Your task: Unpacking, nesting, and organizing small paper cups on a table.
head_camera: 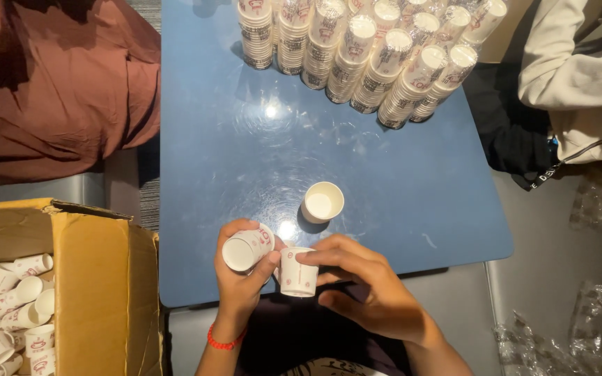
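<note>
Blue table [245, 160] surface: at its near edge one paper cup [247, 249] is gripped sideways by the left hand [242, 278], a second cup [298, 273] is pinched upside-down by the right hand [357, 285], an upright cup [322, 202] is seen beyond, cup stacks [371, 56] farthest.

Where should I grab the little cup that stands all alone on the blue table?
Take the lone paper cup by its side wall, just under the rim, coming down from above. It stands upright with its open mouth up and bare blue table all round, so fingers can probably close on opposite sides. Pinch softly; thin paper likely dents. Both the left hand and the right hand already hold cups.
</note>
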